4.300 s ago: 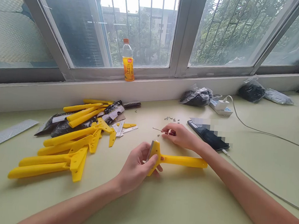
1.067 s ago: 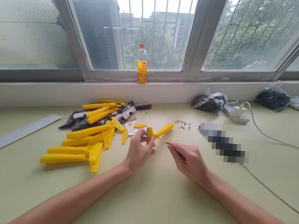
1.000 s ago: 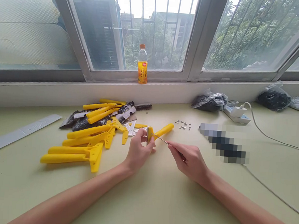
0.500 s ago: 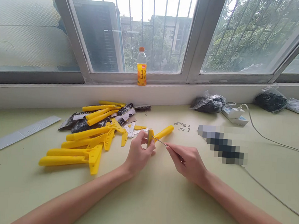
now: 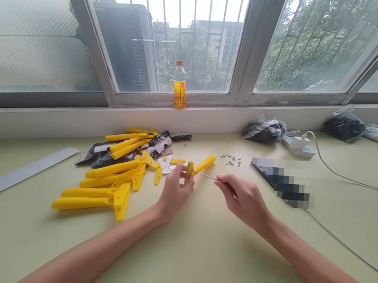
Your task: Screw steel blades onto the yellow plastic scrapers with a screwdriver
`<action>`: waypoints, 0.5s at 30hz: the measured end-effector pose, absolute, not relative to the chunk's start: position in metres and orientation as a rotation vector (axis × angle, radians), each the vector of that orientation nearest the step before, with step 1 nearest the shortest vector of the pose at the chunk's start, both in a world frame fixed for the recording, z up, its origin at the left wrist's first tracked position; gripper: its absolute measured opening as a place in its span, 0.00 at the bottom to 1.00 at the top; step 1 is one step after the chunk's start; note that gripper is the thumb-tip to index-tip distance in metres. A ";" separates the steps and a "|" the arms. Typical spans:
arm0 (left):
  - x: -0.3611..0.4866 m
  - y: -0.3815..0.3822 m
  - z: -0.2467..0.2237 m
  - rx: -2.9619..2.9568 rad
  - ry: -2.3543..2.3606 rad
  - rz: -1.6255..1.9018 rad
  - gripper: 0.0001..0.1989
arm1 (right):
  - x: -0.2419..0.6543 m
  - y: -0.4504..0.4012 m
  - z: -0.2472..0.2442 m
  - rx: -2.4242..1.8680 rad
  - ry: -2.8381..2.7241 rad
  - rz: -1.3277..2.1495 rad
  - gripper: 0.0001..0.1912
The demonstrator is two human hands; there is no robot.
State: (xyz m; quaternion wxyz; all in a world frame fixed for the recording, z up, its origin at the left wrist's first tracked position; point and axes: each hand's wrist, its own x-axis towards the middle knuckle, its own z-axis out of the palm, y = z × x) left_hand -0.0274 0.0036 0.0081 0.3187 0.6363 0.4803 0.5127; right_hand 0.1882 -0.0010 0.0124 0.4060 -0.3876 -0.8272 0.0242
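Note:
My left hand [image 5: 176,188] is closed around the flat head of a yellow plastic scraper [image 5: 204,164], whose handle points away to the upper right. A greyish strip shows along the head's left edge. In my right hand [image 5: 241,198] I grip a screwdriver [image 5: 205,174]; only its thin metal shaft shows, the grip being hidden in my fingers. The shaft's tip meets the scraper head near my left fingertips. Beyond my hands lies a scatter of small screws [image 5: 230,158]. To the left rest several matching yellow scrapers [image 5: 87,202], some overlapping.
Black plastic packaging [image 5: 113,158] lies among the yellow pieces, and white strips [image 5: 167,164] sit beside them. A long grey strip [image 5: 28,172] is at far left. On the right are a partly blurred phone [image 5: 266,177], a cable [image 5: 346,247] and a power strip [image 5: 300,150]. A drink bottle [image 5: 180,91] stands on the sill.
My right hand has moved slightly right, so more of the screwdriver shaft shows. The scraper handle has swung a little to the left in my left hand.

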 end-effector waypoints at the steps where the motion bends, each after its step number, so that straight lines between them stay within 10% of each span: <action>1: -0.028 0.004 0.008 1.681 1.264 1.348 0.09 | 0.187 -0.001 0.011 -0.992 -2.078 0.016 0.09; 15: -0.029 0.002 0.010 1.610 1.242 1.374 0.11 | 0.182 -0.001 0.009 -1.071 -2.012 0.138 0.11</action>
